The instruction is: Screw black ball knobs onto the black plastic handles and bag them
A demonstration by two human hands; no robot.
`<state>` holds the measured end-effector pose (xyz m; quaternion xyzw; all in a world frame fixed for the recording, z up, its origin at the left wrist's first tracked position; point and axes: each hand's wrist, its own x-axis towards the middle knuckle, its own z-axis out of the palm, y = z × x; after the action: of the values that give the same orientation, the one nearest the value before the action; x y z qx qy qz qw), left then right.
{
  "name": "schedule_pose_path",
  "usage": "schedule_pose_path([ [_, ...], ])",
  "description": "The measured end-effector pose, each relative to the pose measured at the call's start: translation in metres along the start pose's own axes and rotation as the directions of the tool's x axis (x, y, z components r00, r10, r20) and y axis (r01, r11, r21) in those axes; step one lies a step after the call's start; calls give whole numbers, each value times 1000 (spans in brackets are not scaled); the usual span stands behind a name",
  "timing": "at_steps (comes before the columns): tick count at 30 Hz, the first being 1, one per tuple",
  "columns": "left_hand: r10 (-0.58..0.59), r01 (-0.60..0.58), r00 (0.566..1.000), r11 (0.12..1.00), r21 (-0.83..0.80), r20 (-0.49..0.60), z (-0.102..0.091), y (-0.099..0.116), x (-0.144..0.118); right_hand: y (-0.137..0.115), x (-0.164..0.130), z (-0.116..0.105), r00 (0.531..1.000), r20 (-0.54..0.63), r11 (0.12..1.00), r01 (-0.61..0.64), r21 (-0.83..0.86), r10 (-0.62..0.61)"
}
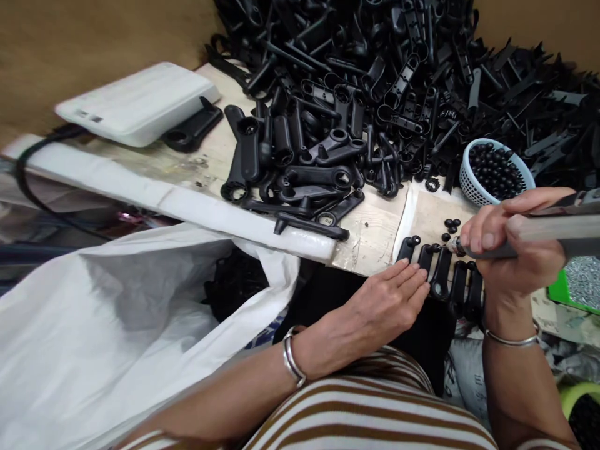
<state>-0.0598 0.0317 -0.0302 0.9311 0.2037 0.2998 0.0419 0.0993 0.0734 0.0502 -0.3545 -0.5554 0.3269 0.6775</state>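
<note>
Several black plastic crank handles (441, 275) lie in a row at the near edge of the work table. My left hand (382, 299) rests with fingers stretched out flat, its tips touching the leftmost handles. In my right hand (513, 250) is a grey power screwdriver (557, 234), gripped from the side, its tip down by the knob end of a handle in the middle of the row. The exact contact at the tip is too small to tell. A few loose black knobs (451, 225) lie just beyond the row.
A blue basket (466, 181) holds many black knobs. Behind rises a large heap of black handles (347, 94). At left are a white box-shaped device (140, 103), a foam-wrapped edge (187, 203) and a white sack (117, 312). A green tray (557, 290) of screws sits at right.
</note>
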Motion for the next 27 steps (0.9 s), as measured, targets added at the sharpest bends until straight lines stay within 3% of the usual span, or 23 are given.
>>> schedule_pose_path([
  [7, -2, 3, 999, 1000, -24, 39, -2, -1, -1, 3, 1, 6, 1000, 11, 1000, -10, -8, 10],
  [12, -10, 10, 999, 1000, 7, 32, -5, 0, 0, 8, 1, 4, 982, 170, 997, -81, -15, 82],
  [16, -30, 29, 998, 999, 23, 52, -3, 2, 1, 12, 2, -2, 992, 95, 995, -92, 35, 88],
  [21, -58, 56, 995, 998, 23, 78, 2, 4, 2, -5, 13, -8, 992, 115, 998, -53, 19, 50],
  [24, -59, 59, 994, 998, 9, 95, 2, 4, 1, -20, 18, -3, 997, 76, 999, 24, 28, -26],
  [27, -61, 60, 993, 998, 7, 98, 2, 5, 0, -22, 17, 8, 999, 20, 1000, 25, 14, -25],
])
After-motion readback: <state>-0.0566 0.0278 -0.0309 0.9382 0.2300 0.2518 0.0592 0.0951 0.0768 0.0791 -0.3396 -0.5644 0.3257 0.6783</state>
